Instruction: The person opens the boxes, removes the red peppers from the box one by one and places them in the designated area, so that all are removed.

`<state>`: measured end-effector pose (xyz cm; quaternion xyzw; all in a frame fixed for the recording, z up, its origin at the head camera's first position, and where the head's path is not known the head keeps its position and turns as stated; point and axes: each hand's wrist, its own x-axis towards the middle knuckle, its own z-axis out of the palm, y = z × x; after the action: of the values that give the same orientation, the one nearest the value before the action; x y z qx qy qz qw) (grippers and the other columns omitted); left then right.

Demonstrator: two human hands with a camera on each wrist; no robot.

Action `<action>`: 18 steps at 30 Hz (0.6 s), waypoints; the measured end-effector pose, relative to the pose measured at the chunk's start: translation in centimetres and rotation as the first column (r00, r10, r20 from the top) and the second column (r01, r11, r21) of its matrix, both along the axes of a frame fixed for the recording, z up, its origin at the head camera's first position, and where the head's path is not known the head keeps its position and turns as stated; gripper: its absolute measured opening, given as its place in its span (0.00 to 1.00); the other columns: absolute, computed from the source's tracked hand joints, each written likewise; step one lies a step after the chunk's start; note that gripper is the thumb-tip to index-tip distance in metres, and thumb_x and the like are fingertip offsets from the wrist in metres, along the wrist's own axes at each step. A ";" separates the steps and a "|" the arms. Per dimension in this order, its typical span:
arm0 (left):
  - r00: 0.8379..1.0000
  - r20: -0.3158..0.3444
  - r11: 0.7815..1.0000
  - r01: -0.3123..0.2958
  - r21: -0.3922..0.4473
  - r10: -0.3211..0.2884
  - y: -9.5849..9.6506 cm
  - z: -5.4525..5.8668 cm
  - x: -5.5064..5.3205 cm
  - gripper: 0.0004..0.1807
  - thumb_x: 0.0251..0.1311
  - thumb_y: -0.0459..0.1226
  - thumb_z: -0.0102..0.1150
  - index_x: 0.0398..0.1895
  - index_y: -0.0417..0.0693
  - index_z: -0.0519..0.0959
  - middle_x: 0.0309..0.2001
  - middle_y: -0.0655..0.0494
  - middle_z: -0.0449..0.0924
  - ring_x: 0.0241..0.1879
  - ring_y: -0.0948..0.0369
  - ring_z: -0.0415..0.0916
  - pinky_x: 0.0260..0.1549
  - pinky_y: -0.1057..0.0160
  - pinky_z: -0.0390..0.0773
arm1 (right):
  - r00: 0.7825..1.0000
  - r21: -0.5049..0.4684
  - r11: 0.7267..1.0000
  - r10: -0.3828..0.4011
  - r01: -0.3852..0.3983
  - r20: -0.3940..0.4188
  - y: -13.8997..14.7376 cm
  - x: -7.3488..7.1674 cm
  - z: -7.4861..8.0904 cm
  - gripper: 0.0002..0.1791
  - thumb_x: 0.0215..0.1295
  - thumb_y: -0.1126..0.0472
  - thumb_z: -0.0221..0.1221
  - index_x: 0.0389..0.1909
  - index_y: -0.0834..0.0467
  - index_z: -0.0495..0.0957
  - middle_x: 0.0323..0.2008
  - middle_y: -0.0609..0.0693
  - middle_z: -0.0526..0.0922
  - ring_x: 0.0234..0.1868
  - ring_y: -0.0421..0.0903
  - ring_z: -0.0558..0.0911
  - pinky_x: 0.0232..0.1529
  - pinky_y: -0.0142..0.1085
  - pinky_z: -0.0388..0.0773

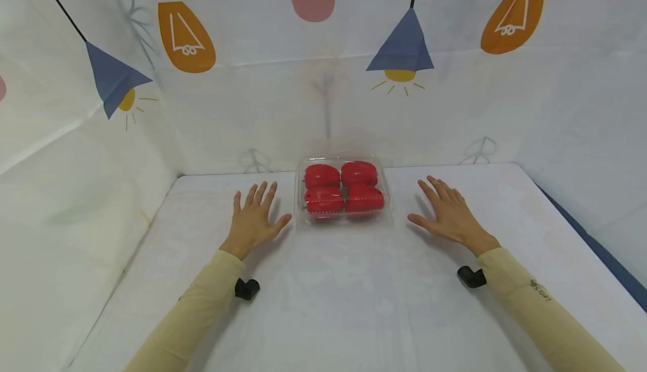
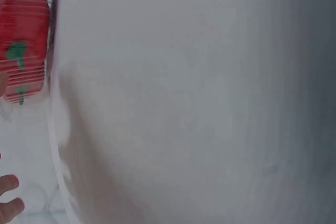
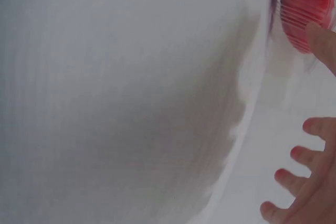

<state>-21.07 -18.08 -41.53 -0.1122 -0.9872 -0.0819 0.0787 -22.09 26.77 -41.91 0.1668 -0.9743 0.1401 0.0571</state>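
Observation:
A clear plastic box [image 1: 343, 221] with several red, tomato-like pieces [image 1: 323, 200] inside stands at the back middle of the table. Green stem marks show on the red pieces [image 2: 23, 30] in the left wrist view. To the left of the box, my left hand [image 1: 253, 220] hovers with fingers spread, its thumb pointing toward the box. My right hand [image 1: 450, 214] is on the other side, fingers also spread and nothing in it. Both hands are apart from the box and cast shadows on the table.
The white table [image 1: 343, 299] reaches back to a white cloth wall [image 1: 263, 113] printed with lamps and bulbs, close behind the box. Another cloth side [image 1: 65, 203] rises on the left. A dark blue strip [image 1: 596, 248] runs along the right edge.

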 end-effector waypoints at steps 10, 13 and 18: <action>0.976 0.135 0.945 0.120 0.306 -0.168 0.8 -1.2 0.4 0.50 0.58 0.59 0.54 0.74 0.45 0.44 0.72 0.44 0.55 0.71 0.45 0.54 0.68 0.41 0.49 | 0.996 -0.104 0.990 0.094 -0.093 0.008 -0.9 0.4 0.3 0.48 0.58 0.38 0.59 0.74 0.50 0.47 0.73 0.54 0.50 0.68 0.61 0.60 0.58 0.65 0.62; 0.963 0.182 0.909 0.109 0.401 -0.196 1.0 -1.5 0.5 0.51 0.58 0.59 0.55 0.75 0.47 0.42 0.73 0.46 0.52 0.72 0.47 0.51 0.69 0.45 0.50 | 0.994 -0.126 0.986 0.112 -0.111 0.000 -1.1 0.6 0.4 0.48 0.57 0.40 0.61 0.73 0.50 0.48 0.73 0.53 0.50 0.69 0.60 0.60 0.59 0.64 0.62; 0.946 0.225 0.841 0.082 0.534 -0.234 1.6 -1.9 0.5 0.54 0.56 0.60 0.58 0.75 0.50 0.39 0.74 0.51 0.49 0.74 0.51 0.46 0.69 0.46 0.51 | 0.990 -0.153 0.978 0.140 -0.141 -0.019 -1.5 0.7 0.4 0.48 0.57 0.41 0.62 0.73 0.50 0.48 0.73 0.52 0.51 0.69 0.59 0.61 0.57 0.63 0.65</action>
<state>-20.62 -16.46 -43.45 -0.1559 -0.9166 -0.3658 -0.0421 -21.36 25.27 -41.53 0.2310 -0.9461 0.2179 0.0635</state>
